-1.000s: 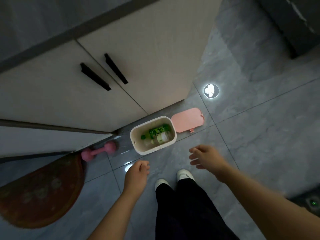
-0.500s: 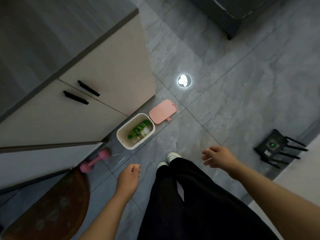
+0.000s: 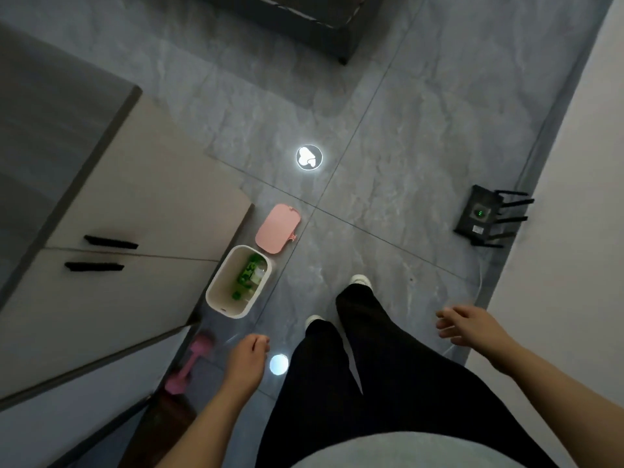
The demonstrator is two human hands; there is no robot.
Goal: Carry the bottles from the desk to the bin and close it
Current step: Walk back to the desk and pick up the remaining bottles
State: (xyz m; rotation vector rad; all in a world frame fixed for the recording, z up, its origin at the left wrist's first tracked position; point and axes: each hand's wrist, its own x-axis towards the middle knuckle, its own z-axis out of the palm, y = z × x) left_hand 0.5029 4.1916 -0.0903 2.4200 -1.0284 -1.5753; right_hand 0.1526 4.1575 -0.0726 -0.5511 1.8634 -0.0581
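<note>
Rounded cream plastic bin (image 3: 216, 295), green-labelled bottles (image 3: 250, 275) inside, flat pink lid (image 3: 277, 228) beside

I can't read any text from here. The green label on the bottle (image 3: 249, 272) in the bin (image 3: 225, 300) is too blurred, and the sticker on the black router (image 3: 476, 215) is too small to make out.

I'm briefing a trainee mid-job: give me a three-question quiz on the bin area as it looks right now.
1. True or false: the pink lid sits on the white bin.
2. What lies inside the bin? A) green-labelled bottles B) a dumbbell C) nothing
3. What does either hand, left or right, hold?

Key: 1. False, it lies on the floor beside the bin. 2. A. 3. Nothing; both are free.
</note>
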